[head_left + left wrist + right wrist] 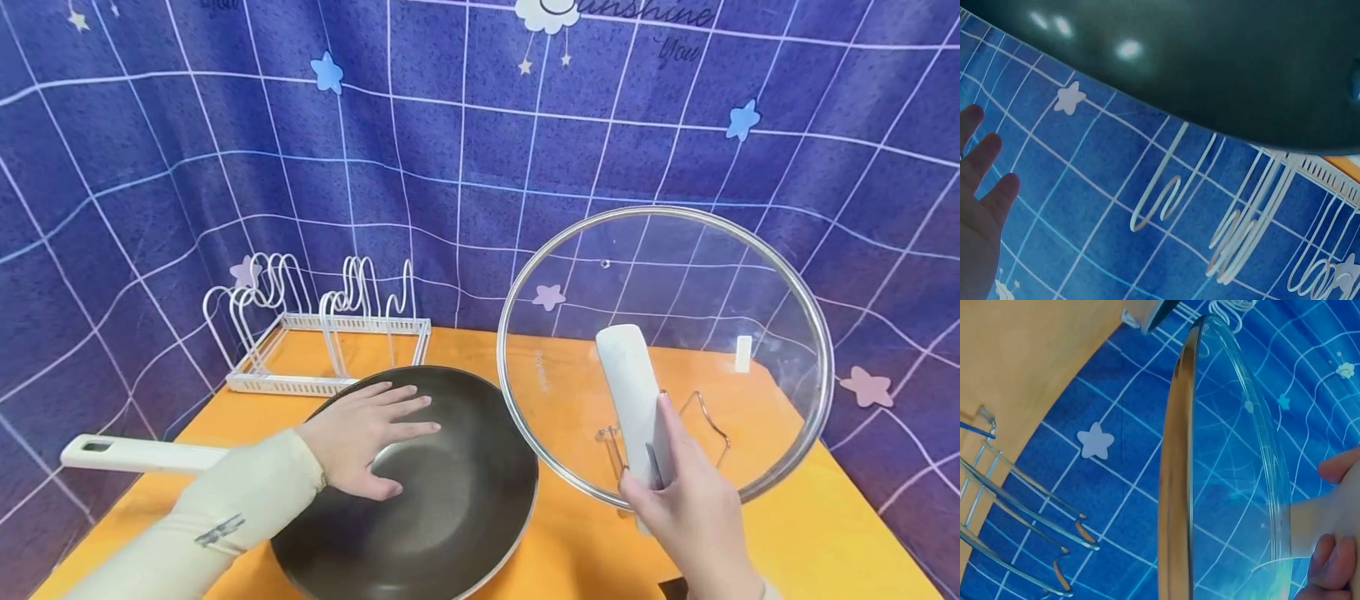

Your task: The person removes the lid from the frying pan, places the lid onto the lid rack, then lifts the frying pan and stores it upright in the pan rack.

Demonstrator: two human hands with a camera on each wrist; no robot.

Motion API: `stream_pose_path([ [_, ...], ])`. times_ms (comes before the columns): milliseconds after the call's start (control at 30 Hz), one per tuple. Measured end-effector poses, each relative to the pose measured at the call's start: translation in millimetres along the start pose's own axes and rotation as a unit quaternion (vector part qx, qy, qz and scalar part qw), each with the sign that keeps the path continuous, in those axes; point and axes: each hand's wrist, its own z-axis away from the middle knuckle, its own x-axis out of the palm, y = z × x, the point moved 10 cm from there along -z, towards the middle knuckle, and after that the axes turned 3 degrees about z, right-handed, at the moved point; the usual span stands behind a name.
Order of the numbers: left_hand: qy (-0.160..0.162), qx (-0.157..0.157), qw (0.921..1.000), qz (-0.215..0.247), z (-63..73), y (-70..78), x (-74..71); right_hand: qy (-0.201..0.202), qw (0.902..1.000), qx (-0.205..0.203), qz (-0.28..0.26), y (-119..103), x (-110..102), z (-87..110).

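A dark wok [465, 508] with a white handle [142, 454] stands on the orange tabletop. My left hand [363, 437] is over its inside, fingers straight and spread, holding nothing; whether it touches the wok I cannot tell. In the left wrist view the fingers [985, 162] are apart from the wok wall [1210, 69]. My right hand [693, 508] grips the white upright handle [630, 392] of a round glass lid [697, 292] with a metal rim. The lid is raised and tilted, and the right wrist view has its rim [1175, 487] edge-on.
A white wire rack [285, 385] stands behind the wok at the left. A thin metal wire stand [1029, 519] sits at the right, partly seen through the lid. Something dark [672, 588] lies at the near edge. A blue gridded curtain [450, 167] hangs around the table.
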Motion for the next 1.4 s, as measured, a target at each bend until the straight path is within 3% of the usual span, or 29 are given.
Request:
stream_pose_path([
  [400,-0.018,0.019,0.9996,-0.014,-23.5,3.6,10.4,0.008,0.9986,-0.005,0.052,19.6,-13.9,-1.8],
  [600,-0.024,0.010,0.9997,0.002,-50.1,1.1,16.1,0.021,0.9972,0.000,0.072,30.0,-28.3,-11.0],
  [867,-0.048,0.040,0.9975,-0.033,-80.2,18.0,25.1,-0.019,0.9929,0.048,0.107,49.5,-41.8,-14.0],
  [1033,-0.070,0.048,0.9950,-0.053,-94.5,27.4,26.3,-0.003,0.9915,0.039,0.124,53.8,-50.5,-17.6],
  [1167,-0.057,0.065,0.9950,-0.050,-108.6,30.7,23.9,0.024,0.9904,0.026,0.134,54.8,-61.2,-21.7],
  [1300,-0.037,0.078,0.9954,-0.041,-122.6,34.8,23.1,0.005,0.9875,0.050,0.150,65.3,-70.5,-24.7],
  [1400,-0.042,0.082,0.9949,-0.041,-132.5,40.8,25.5,-0.016,0.9848,0.057,0.164,72.5,-76.0,-25.6],
])
